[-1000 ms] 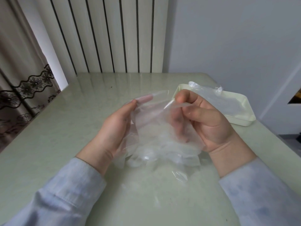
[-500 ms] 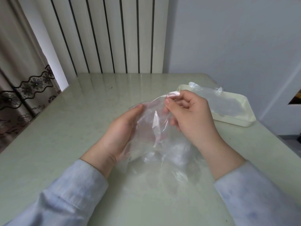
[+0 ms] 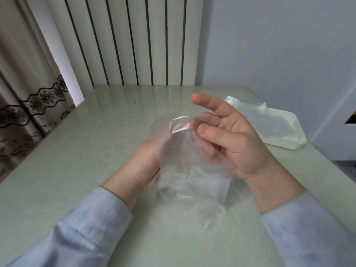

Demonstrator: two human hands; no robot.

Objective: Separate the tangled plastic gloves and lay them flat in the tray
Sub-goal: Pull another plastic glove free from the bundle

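Note:
A bunch of clear plastic gloves [image 3: 185, 170] hangs between my hands above the pale green table [image 3: 96, 151]. My left hand [image 3: 142, 166] sits behind the film, its fingers hidden by the plastic, and seems to hold the bunch from the left. My right hand [image 3: 237, 143] pinches the upper edge of a glove between thumb and middle fingers, with the index finger stretched out straight. At the far right stands the cream tray [image 3: 294, 143], and a clear glove [image 3: 269, 120] lies in it.
A white ribbed radiator [image 3: 134, 41] stands behind the table's far edge. A curtain with dark lace trim [image 3: 25, 105] hangs at the left. The table's right edge drops off just past the tray.
My right hand has shifted its pinch on the plastic and stuck out its index finger. The film has spread over my left hand's fingers, and the bunch hangs lower and looser.

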